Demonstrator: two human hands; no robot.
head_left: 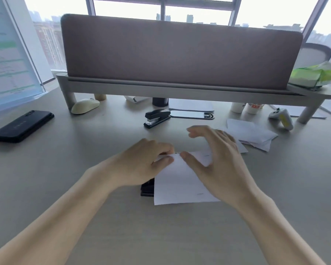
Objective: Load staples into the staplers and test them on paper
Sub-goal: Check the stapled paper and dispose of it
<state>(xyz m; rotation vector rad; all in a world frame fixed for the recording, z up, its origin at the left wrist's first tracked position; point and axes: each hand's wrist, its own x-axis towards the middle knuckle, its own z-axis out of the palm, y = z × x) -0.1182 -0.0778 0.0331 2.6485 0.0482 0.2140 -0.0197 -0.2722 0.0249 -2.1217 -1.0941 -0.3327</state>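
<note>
1. My left hand (147, 165) is curled over the near stapler (147, 188), fingers bent down on top of it at the far edge of a white sheet of paper (178, 182); only the black rear end of that stapler shows, poking out from under the wrist and beside the sheet's left edge.
2. My left thumb and fingertips pinch the paper's far edge, so this hand is clenched on the paper and the stapler beneath it.
3. My right hand (216, 159) lies over the right side of the same sheet, thumb tip pressed on the far edge just beside my left fingertips. The other fingers are spread and lifted, slightly blurred, gripping nothing.
4. The paper sits on the grey desk (65, 169) directly in front of me, and at least one staple mark shows faintly near its right side.
5. A second black stapler (157, 118) rests closed farther back, near the centre, touching a phone (191, 114) lying flat to its right.
6. More loose white sheets (252, 134) are piled to the right, behind my right hand.
7. Under the monitor riser (161, 88) I see a cream mouse (85, 106); a black phone case (22, 126) lies far left, and a white game controller (281, 117) far right.
</note>
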